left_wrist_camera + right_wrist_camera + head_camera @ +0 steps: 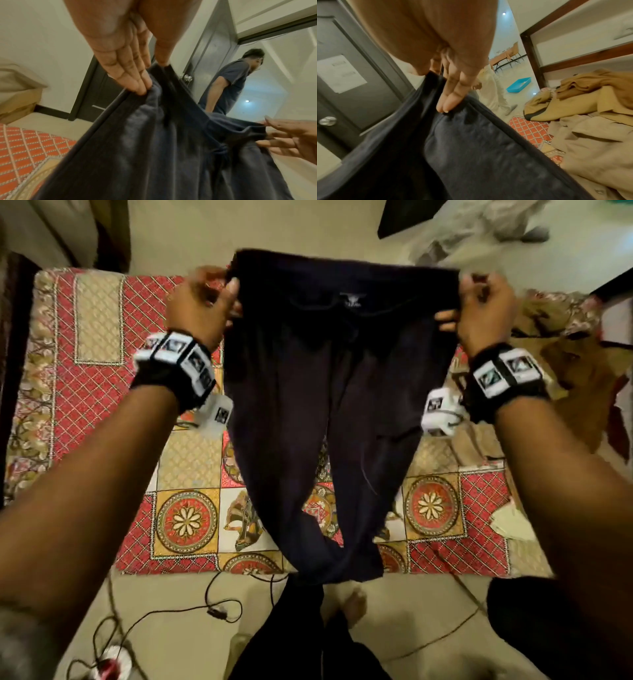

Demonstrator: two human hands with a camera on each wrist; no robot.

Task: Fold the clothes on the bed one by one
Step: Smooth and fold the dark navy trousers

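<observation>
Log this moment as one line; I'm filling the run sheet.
step: spread trousers | left hand: pinches waistband | right hand: pinches waistband | dark trousers: hanging over bed, unfolded

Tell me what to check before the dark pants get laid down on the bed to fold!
1. Left hand pinches one waistband corner of the dark pants: ok.
2. Right hand pinches the other corner: ok.
3. Waistband stretched flat between the hands: ok.
4. Legs hanging straight: not ok, they twist and cross near the hems.
5. Free spot on the patterned bedspread under the pants: ok.
6. Pile of tan clothes out of the way: ok, it sits off to the right.
</observation>
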